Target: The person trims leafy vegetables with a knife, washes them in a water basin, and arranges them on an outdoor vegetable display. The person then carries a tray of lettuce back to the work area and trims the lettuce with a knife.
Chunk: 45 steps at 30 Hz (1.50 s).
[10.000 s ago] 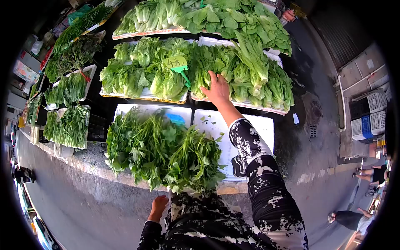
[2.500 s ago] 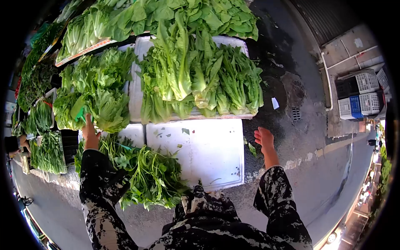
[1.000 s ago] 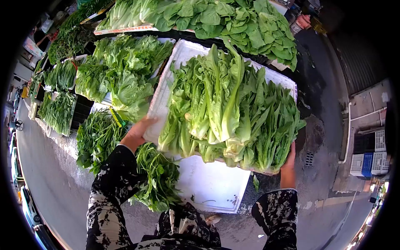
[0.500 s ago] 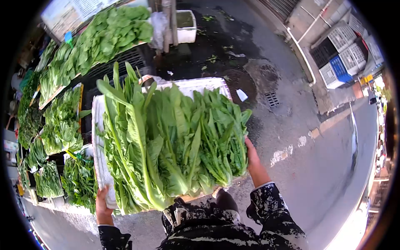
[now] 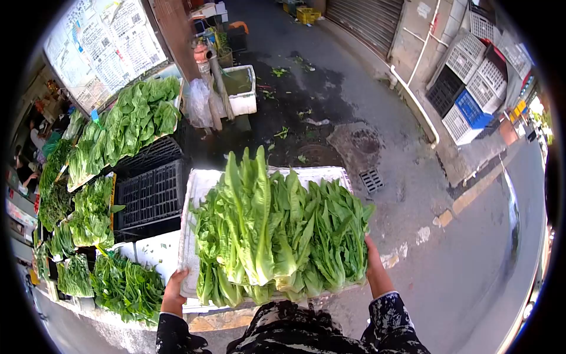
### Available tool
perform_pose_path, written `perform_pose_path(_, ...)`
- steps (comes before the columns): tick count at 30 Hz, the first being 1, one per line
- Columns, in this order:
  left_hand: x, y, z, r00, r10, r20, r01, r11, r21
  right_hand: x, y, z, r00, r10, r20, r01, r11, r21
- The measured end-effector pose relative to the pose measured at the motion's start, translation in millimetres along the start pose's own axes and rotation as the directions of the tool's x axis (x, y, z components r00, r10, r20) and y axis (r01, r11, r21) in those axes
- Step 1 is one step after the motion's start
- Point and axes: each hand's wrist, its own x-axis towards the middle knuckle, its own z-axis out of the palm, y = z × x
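**White tray [image 5: 188, 256] of long lettuce [image 5: 289, 236], gripped at two sides**

From my distant post, I see cut greens [image 5: 127, 286] to the left of the left fingers, and a black crate [image 5: 150, 192] farther beyond them. The left hand [image 5: 174, 290] is closed on the tray's near left corner. The lettuce lies between both sets of fingers. The right hand [image 5: 377, 268] clasps the tray's right side; leaves hide its fingertips, so I cannot tell their bend. Beyond these fingers is a drain grate [image 5: 371, 180]; well apart to their right, stacked baskets [image 5: 477, 79].
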Motion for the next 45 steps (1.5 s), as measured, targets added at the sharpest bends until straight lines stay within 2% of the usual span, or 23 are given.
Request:
perform_pose_path(4, 73.4, 8.3, 73.8, 0.990, 0.016, 0.137, -0.009, 0.999, -0.047, 58.5, -52.7, -27.1, 0.997, -0.079, 0.005, 0.079, 0.995, 0.060)
perform_pose_path(6, 108.1, 25.3, 115.2, 0.984, -0.044, 0.170, 0.062, 0.993, -0.098, 82.0, -88.5, -29.9, 0.993, -0.115, -0.011, 0.116, 0.989, 0.090)
perform_pose_path(9, 170.9, 49.8, 179.7, 0.956, 0.000, 0.293, 0.027, 0.996, -0.090, 118.2, -135.6, -34.5, 0.990, -0.138, -0.016, 0.139, 0.980, 0.142)
perform_pose_path(10, 190.9, 62.3, 202.9, 0.942, -0.006, 0.337, 0.036, 0.996, -0.082, 128.9, -154.2, -32.3, 0.972, -0.193, -0.137, 0.204, 0.976, 0.070)
perform_pose_path(11, 210.2, 76.6, 229.7, 0.950, -0.045, 0.308, 0.065, 0.996, -0.055, 140.6, -173.9, -38.1, 0.970, -0.190, -0.149, 0.200, 0.978, 0.055)
perform_pose_path(15, 298.7, 126.9, 322.4, 0.894, -0.103, 0.435, 0.125, 0.992, -0.021, 198.6, -244.3, -49.7, 0.965, -0.185, -0.184, 0.213, 0.965, 0.149)
perform_pose_path(19, 377.9, 176.0, 424.0, 0.876, -0.150, 0.459, 0.165, 0.986, 0.008, 266.5, -328.4, -59.4, 0.962, -0.233, -0.145, 0.254, 0.955, 0.153)
perform_pose_path(21, 417.0, 194.8, 473.6, 0.879, -0.135, 0.457, 0.137, 0.990, 0.027, 310.5, -370.9, -61.9, 0.943, -0.280, -0.178, 0.308, 0.939, 0.153)
perform_pose_path(23, 446.8, 210.8, 517.0, 0.888, -0.138, 0.438, 0.134, 0.990, 0.039, 350.2, -410.8, -65.9, 0.948, -0.257, -0.188, 0.287, 0.946, 0.151)
perform_pose_path(26, 499.2, 232.0, 571.6, 0.884, -0.059, 0.464, 0.077, 0.997, -0.020, 434.2, -490.5, -55.8, 0.957, -0.253, -0.139, 0.273, 0.952, 0.142)
perform_pose_path(29, 544.8, 266.6, 619.0, 0.936, -0.033, 0.352, 0.047, 0.998, -0.031, 510.5, -549.6, -30.2, 0.957, -0.287, -0.044, 0.290, 0.950, 0.116)
perform_pose_path(30, 557.7, 275.4, 630.9, 0.940, -0.035, 0.338, 0.055, 0.997, -0.048, 537.1, -570.0, -26.5, 0.964, -0.259, -0.066, 0.264, 0.960, 0.092)
perform_pose_path(33, 616.2, 324.7, 669.5, 0.935, -0.032, 0.352, 0.075, 0.991, -0.109, 628.1, -631.3, 1.4, 0.965, -0.254, -0.067, 0.258, 0.964, 0.065)
perform_pose_path(37, 699.5, 386.1, 715.5, 0.961, 0.015, 0.277, 0.025, 0.990, -0.141, 742.7, -699.0, 47.6, 0.970, -0.240, 0.032, 0.238, 0.969, 0.066)
perform_pose_path(39, 745.0, 422.0, 748.8, 0.940, 0.013, 0.340, 0.037, 0.989, -0.141, 792.6, -738.5, 68.9, 0.972, -0.232, 0.032, 0.231, 0.972, 0.043)
perform_pose_path(40, 777.4, 434.8, 764.9, 0.958, 0.052, 0.281, -0.017, 0.992, -0.126, 813.2, -755.4, 82.5, 0.954, -0.296, 0.049, 0.294, 0.955, 0.036)
perform_pose_path(41, 802.2, 452.4, 782.1, 0.948, 0.054, 0.314, -0.010, 0.990, -0.138, 840.0, -775.0, 99.4, 0.952, -0.302, 0.055, 0.301, 0.953, 0.034)
perform_pose_path(43, 832.8, 499.5, 830.1, 0.966, 0.045, 0.253, -0.020, 0.995, -0.100, 877.7, -819.8, 111.1, 0.951, -0.288, -0.110, 0.289, 0.957, -0.002)
perform_pose_path(44, 858.9, 521.5, 848.6, 0.928, 0.026, 0.373, 0.015, 0.994, -0.107, 900.8, -843.3, 117.5, 0.957, -0.273, -0.098, 0.278, 0.959, 0.046)
perform_pose_path(45, 880.9, 542.7, 870.4, 0.928, 0.034, 0.372, 0.005, 0.995, -0.105, 920.4, -868.5, 126.0, 0.957, -0.276, -0.091, 0.281, 0.958, 0.052)
